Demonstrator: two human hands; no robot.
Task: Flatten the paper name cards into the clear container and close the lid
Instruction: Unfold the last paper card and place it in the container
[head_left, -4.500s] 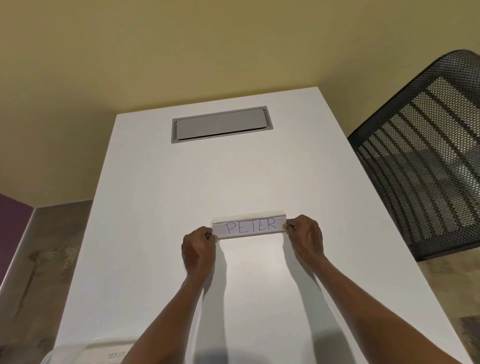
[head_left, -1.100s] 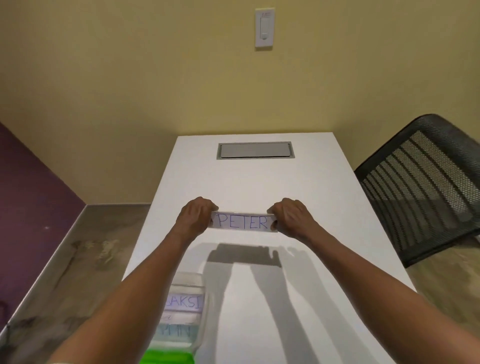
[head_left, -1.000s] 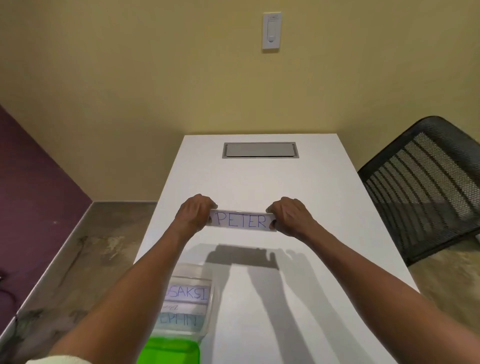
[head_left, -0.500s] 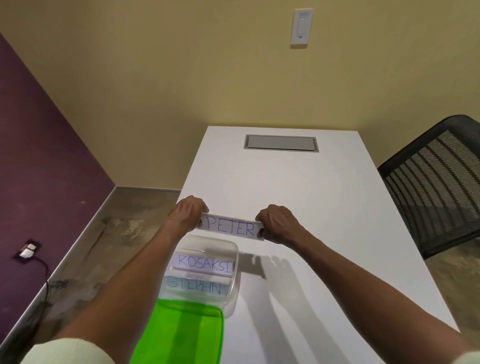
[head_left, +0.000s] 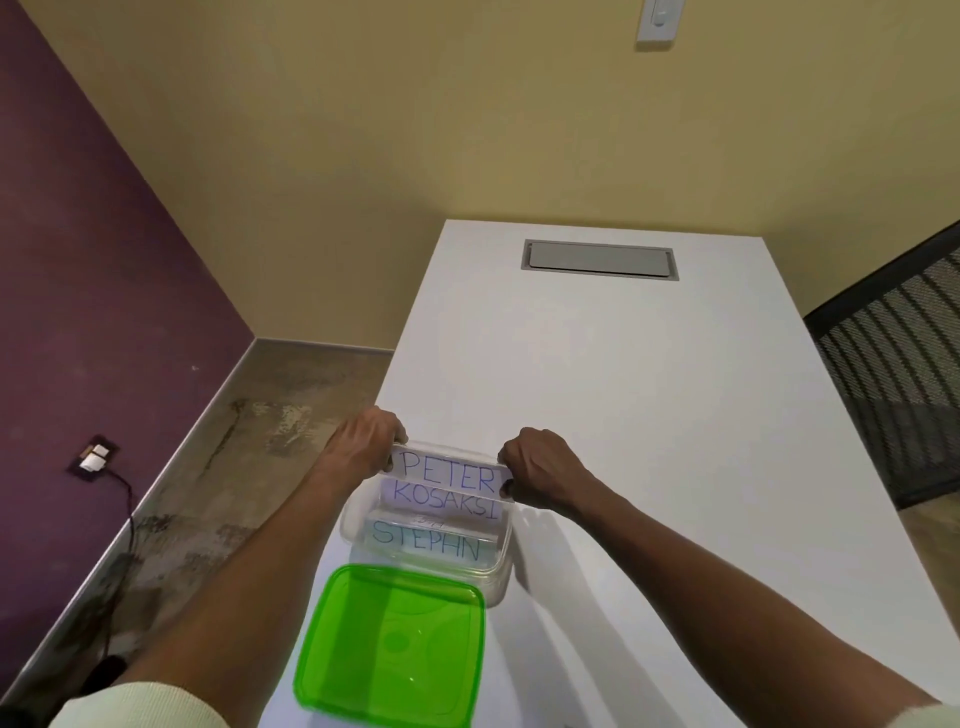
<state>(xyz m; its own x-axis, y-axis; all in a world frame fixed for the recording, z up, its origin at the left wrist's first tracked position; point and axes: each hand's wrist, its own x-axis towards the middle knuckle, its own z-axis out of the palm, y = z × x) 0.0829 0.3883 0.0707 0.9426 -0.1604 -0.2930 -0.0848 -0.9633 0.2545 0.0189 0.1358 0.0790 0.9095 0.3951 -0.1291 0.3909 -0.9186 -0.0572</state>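
A white table (head_left: 649, 395) runs up the frame's centre, yellow wall behind, purple wall at left. Low centre, the left hand (head_left: 363, 447) and right hand (head_left: 540, 467) pinch the flattened PETER card (head_left: 449, 473) by its ends over the clear container (head_left: 498, 566) holding the KOSAKSI card (head_left: 441, 501) and STEPHN card (head_left: 426, 540); the green lid (head_left: 389, 644) lies below it.

Head-worn view, down over table (head_left: 649, 415)

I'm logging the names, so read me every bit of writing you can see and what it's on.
"PETER": card held by left hand and right hand over the clear container.
"KOSAKSI": card inside it.
"STEPHN": card inside it.
Faint marks between those two: unreadable.
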